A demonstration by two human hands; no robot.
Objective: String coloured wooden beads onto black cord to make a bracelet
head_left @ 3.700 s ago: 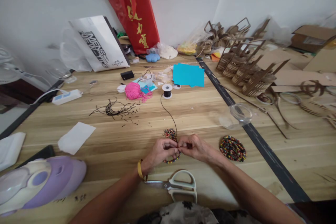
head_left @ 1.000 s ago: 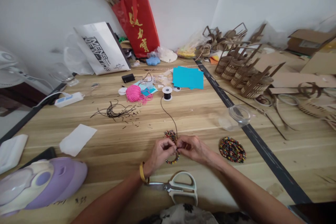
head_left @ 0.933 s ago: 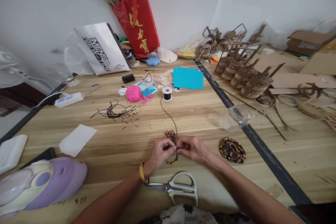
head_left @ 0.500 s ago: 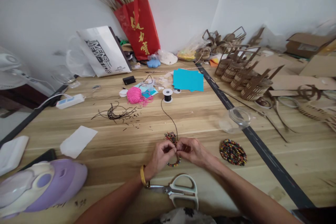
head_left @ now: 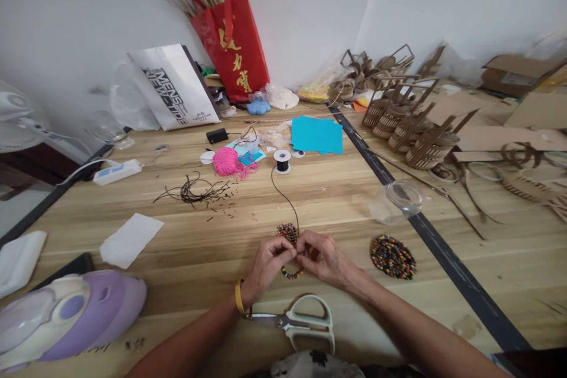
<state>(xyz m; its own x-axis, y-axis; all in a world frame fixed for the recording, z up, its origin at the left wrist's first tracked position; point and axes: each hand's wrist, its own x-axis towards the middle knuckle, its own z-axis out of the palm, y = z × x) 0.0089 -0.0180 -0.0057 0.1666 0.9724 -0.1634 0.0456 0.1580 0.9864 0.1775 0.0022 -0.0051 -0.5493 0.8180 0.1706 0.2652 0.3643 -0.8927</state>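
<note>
Over the near middle of the table, my left hand (head_left: 272,260) and my right hand (head_left: 322,255) meet, each in a pinch on the black cord (head_left: 289,203). The cord runs back to a white spool (head_left: 282,161). Under my fingers hangs a loop of colourful beads (head_left: 292,273), partly covered by my hands. Just behind them lies a small pile of beads (head_left: 287,231). White-handled scissors (head_left: 305,322) rest in front of my wrists. To the right is a coiled string of colourful beads (head_left: 393,257).
Black cord pieces (head_left: 195,189) and pink yarn (head_left: 225,161) lie to the left of the spool. A clear plastic container (head_left: 404,198) stands at right, with small woven baskets (head_left: 429,150) behind. A purple and white appliance (head_left: 97,313) occupies the near left. Blue sheets (head_left: 317,134) lie further back.
Both hands stay pinched together at nearly the same spot, with only slight finger movement. The whole view has shifted a little. Nothing else has visibly moved.
</note>
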